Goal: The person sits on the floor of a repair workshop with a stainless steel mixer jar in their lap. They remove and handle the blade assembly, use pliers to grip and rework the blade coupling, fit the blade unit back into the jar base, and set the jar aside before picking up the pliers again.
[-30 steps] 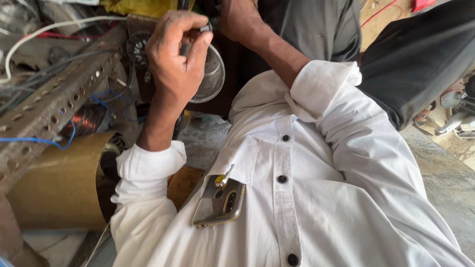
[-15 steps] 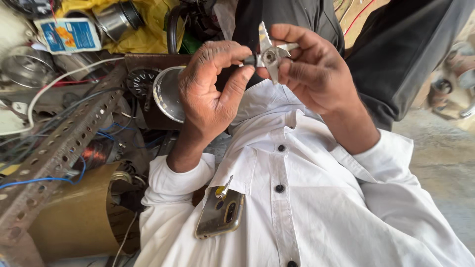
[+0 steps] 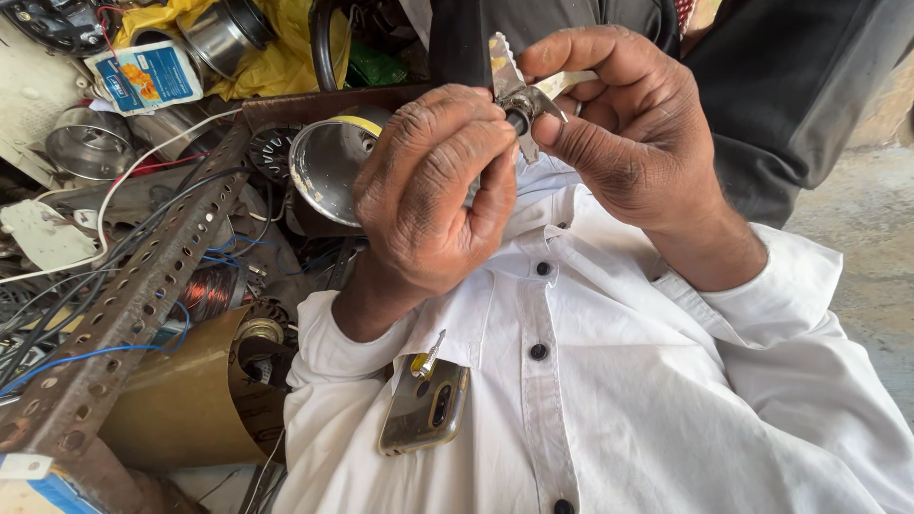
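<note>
left hand (image 3: pixel 428 200) pinching hub of blade assembly (image 3: pixel 519 100) | right hand (image 3: pixel 619 124) gripping its right side | part being held over white shirt (image 3: pixel 609 381) | risk: sharp blade edges cutting fingertips if grip is slipping

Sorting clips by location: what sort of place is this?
Probably a small appliance repair stall: copper coil, loose wires and steel jars piled beside hands working a blade part.

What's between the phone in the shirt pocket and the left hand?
In the head view, only the white shirt cuff and wrist separate the phone from the left hand; a small clip sticks up from the pocket.
</note>
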